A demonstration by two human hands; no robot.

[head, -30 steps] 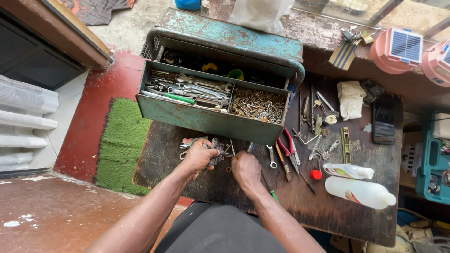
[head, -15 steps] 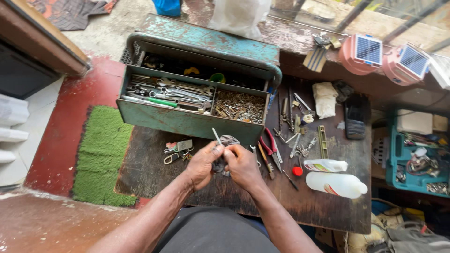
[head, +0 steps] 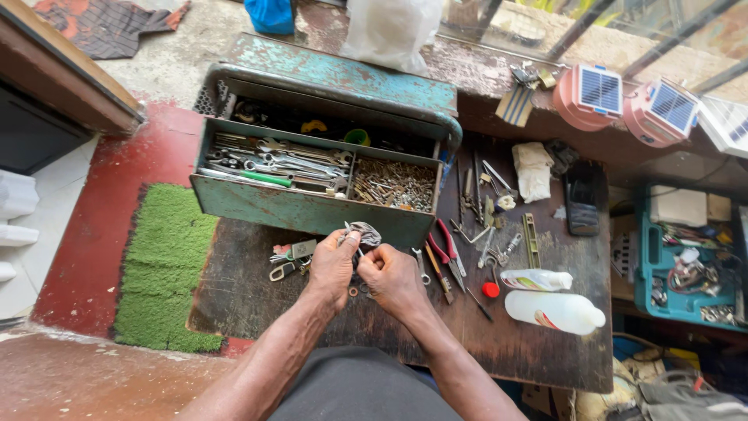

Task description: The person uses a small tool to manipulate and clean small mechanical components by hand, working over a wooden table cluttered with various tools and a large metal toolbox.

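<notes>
Both grips: left hand (head: pixel 333 265), right hand (head: pixel 391 275) on crumpled cloth (head: pixel 363 234) | white bottle (head: pixel 555 310) right

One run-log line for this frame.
left hand + right hand: together gripping small metal bundle | above dark board | before open toolbox

The grey bundle (head: pixel 363 232) gripped by both hands looks like shiny crinkled metal. Just behind the grip, the toolbox (head: pixel 312 209) is painted metal, chipped and matt. Beneath it, the board (head: pixel 249 296) is dark, rough, stained wood. Right of the grip, the bottle (head: pixel 555 310) is smooth white plastic.
</notes>
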